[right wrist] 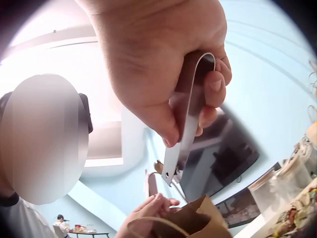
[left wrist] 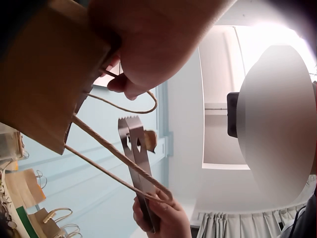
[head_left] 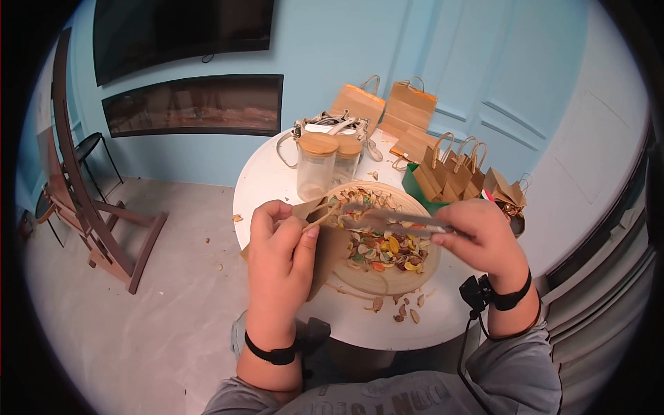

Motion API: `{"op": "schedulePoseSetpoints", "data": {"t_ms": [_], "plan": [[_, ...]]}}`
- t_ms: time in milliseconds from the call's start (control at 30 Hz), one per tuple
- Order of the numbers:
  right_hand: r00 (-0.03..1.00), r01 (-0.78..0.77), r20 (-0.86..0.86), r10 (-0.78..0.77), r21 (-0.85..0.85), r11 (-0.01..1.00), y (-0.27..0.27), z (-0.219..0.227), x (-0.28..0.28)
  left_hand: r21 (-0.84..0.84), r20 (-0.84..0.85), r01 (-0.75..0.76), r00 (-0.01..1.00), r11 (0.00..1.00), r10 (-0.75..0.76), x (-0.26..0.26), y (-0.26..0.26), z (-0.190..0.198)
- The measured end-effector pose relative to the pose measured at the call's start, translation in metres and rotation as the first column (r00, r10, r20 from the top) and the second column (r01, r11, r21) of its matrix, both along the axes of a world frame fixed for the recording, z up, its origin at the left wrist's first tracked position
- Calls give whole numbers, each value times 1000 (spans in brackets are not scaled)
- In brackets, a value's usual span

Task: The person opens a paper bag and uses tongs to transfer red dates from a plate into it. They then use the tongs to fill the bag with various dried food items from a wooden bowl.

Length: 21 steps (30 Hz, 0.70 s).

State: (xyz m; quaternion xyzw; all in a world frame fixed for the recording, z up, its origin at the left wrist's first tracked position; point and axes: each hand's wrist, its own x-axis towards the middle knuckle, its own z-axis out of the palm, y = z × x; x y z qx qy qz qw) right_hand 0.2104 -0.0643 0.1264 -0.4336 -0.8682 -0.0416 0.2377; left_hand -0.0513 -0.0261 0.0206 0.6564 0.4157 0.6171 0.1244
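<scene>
My left hand (head_left: 280, 249) grips a twisted cord handle (left wrist: 128, 110) of a brown paper bag (head_left: 329, 257), which hangs over the left side of a round woven tray (head_left: 377, 282). In my right hand (head_left: 481, 232) are metal tongs (head_left: 404, 223) with toothed tips, pointing left toward the bag above the tray. The left wrist view shows a small tan dried piece (left wrist: 150, 141) at the tongs' tips. Heaped in the tray are dried petals (head_left: 387, 250) in yellow, orange, green and brown.
Two clear jars (head_left: 315, 173) with wooden lids stand behind the tray. Several paper bags (head_left: 409, 111) are at the back, others in a green box (head_left: 415, 181) at the right. Loose petals (head_left: 414, 316) lie near the white table's front edge (head_left: 387, 339). A wooden easel (head_left: 76, 166) stands left.
</scene>
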Motion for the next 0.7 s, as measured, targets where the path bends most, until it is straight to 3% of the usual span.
{"op": "schedulePoseSetpoints", "data": {"t_ms": [33, 133, 267, 333, 367, 433, 500, 633, 700], "plan": [[1000, -3, -2, 3, -1, 1000, 3, -2, -7, 39, 25, -18, 1000, 999, 17, 0, 0, -1], [974, -93, 211, 85, 29, 995, 8, -11, -27, 97, 44, -4, 999, 995, 0, 0, 0, -2], [985, -54, 164, 51, 16, 998, 9, -23, -29, 18, 10, 49, 999, 999, -49, -1, -1, 1], [993, 114, -7, -114, -3, 993, -1, -22, -17, 0, -7, -17, 1000, 1000, 17, -1, 3, -1], [993, 116, -3, -116, -5, 993, -5, -24, -11, -3, -4, -16, 1000, 1000, 16, -2, 5, -2], [922, 315, -187, -340, -151, 937, -13, -32, 5, -13, -23, 0, 1000, 1000, -1, -8, 9, -4], [900, 362, -184, -396, -191, 912, -15, -45, 19, -19, -16, -10, 1000, 1000, 10, -7, 11, -3], [916, 386, -55, -396, -140, 912, -17, -80, 31, -18, -10, -37, 999, 999, 36, -5, 13, -5], [948, 319, 72, -311, -217, 923, -17, -94, 27, -22, -3, -25, 1000, 999, 25, -4, 14, -7]]}}
